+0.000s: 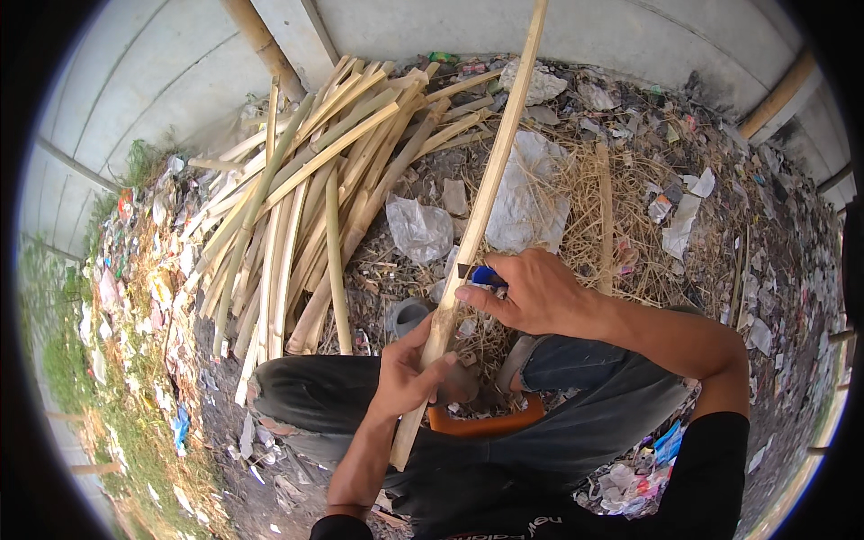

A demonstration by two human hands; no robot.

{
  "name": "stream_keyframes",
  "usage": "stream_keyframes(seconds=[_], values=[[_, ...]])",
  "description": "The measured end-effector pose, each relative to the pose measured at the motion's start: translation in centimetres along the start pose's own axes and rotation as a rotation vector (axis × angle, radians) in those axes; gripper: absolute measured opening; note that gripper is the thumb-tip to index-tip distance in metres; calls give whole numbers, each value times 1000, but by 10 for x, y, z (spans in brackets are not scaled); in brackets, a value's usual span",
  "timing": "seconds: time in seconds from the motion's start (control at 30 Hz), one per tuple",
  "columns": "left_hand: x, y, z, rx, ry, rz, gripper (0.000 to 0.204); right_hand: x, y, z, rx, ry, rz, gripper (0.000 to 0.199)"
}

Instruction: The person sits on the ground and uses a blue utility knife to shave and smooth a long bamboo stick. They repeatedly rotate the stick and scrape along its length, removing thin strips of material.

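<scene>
A long split bamboo strip [490,184] slants from over my lap up past the top of the view. Near its lower end my left hand [409,376] is wrapped round it, thumb lying along the face. Higher up, my right hand [538,292] grips a blue-handled knife [487,276]; its short dark blade meets the strip's edge. The right thumb presses against the strip just below the blade. My right palm and fingers hide part of the handle.
A heap of split bamboo [306,193] lies at the left, reaching my knee. Plastic sheets [419,229], dry shavings [585,202] and litter cover the ground. An orange object [490,418] lies between my legs. A pale wall [630,40] with bamboo posts [781,93] stands behind.
</scene>
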State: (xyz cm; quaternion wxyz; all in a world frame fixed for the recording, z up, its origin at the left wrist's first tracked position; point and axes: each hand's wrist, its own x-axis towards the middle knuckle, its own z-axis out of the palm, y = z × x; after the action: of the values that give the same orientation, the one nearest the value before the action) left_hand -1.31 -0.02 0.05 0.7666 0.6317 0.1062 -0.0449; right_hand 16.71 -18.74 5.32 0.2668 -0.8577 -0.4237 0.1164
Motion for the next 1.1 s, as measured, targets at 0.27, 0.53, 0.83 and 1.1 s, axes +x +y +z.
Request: stream_keyframes(seconds=[0.27, 0.53, 0.83, 1.1], values=[[-1, 0, 0, -20, -52, -10, 65, 19, 19, -4, 312, -377, 181, 74], [0, 3, 2, -30, -29, -17, 64, -2, -7, -4, 37, -65, 63, 71], [-2, 1, -1, -31, -68, -21, 65, 11, 14, -2, 332, -411, 155, 81], [0, -1, 0, -29, -43, -31, 65, -4, -8, -1, -12, -65, 17, 79]])
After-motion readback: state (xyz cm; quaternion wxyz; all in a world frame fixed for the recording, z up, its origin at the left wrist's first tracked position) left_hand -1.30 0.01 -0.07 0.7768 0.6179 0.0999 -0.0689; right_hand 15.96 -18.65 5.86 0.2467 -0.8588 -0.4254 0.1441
